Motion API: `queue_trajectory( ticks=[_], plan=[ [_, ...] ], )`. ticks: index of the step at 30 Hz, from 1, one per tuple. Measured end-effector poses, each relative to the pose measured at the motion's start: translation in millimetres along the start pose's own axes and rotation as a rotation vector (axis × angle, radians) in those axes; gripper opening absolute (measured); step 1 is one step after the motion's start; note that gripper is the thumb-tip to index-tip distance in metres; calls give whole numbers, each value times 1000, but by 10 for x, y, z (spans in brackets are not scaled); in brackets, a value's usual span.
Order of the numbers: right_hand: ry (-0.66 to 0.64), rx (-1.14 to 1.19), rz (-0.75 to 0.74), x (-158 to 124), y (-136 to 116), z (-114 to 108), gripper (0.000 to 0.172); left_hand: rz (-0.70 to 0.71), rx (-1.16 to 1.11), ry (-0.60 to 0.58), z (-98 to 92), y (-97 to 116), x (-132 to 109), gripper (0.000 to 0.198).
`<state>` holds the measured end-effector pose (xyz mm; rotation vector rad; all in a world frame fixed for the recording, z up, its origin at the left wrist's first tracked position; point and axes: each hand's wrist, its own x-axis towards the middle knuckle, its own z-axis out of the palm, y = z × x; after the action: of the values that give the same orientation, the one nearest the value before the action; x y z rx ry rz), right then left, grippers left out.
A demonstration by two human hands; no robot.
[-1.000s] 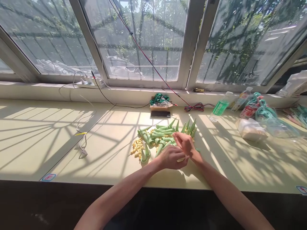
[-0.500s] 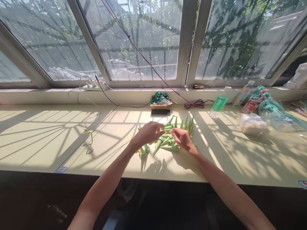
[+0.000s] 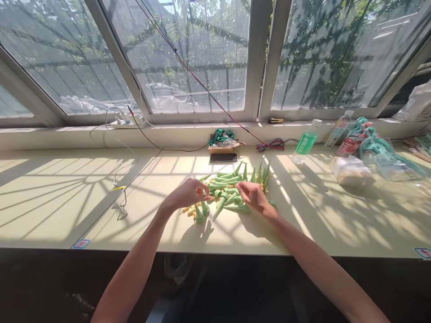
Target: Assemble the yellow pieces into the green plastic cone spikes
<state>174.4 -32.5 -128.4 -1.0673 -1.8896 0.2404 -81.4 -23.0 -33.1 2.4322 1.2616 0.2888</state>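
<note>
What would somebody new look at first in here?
Probably the green cones piled in the middle of the sunlit table, with the left hand at the left side and the right hand over the right part. Behind, big windows fill the picture's top. A clear bottle with a green label is off to the right.

The phone (image 3: 223, 158) has a smooth, glossy face. Behind the phone, the box (image 3: 219, 150) looks like matt cardboard; farther back, dull metal frames (image 3: 257, 67) hold glass panes (image 3: 195, 58). Right of the phone, the bottle (image 3: 305, 144) is clear, shiny plastic. In front of the phone, the cones (image 3: 220, 205) look like matt plastic.
</note>
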Motion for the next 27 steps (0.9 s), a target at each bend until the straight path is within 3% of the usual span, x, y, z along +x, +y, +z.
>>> queue_trajectory(
  ticks=[6,9,14,16,21,27],
  plan=[
    [30,-42,-47,-2,25,-3,34,18,10,-3,12,-21,32,37],
    [2,-105,-164,-40,-42,30,31,28,14,2,25,-28,42,33],
    [-302,-291,-513,-147,-463,194,26,27,24,23,43,17,68,24],
    [-440,-327,-589,-167,-662,274,25,27,37,44,47,46,79,21],
    [-664,-418,-581,-128,-912,456,26,57,114,104,44,96,113,19],
    [-689,-521,-514,-54,-836,564,24,87,98,277,-8,127,191,17]
  ],
)
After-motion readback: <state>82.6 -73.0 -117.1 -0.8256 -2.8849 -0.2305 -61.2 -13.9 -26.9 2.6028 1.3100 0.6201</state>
